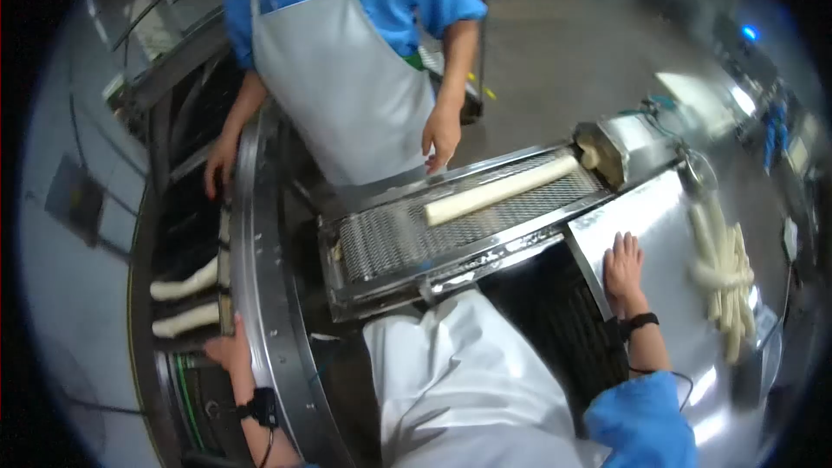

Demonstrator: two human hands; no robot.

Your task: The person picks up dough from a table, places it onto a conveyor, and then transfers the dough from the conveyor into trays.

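Observation:
My left hand (229, 349) is at the inner edge of the dark curved conveyor, just below the near end of a pale dough strip (188, 320). Its thumb points up, apart from the fingers, and I see nothing held in it. A second dough strip (185, 281) lies beyond the first. My right hand (624, 269) rests flat with fingers spread on a shiny metal table (659, 321). Between my hands, a thick pale dough log (503, 189) lies along a mesh belt (381, 245).
A co-worker in a white apron (338, 78) stands across the mesh belt, one hand (223, 163) at the curved conveyor and the other (442, 136) hanging by the belt. A metal machine outlet (637, 147) meets the belt's far end. Several dough strands (721, 273) are heaped at the right.

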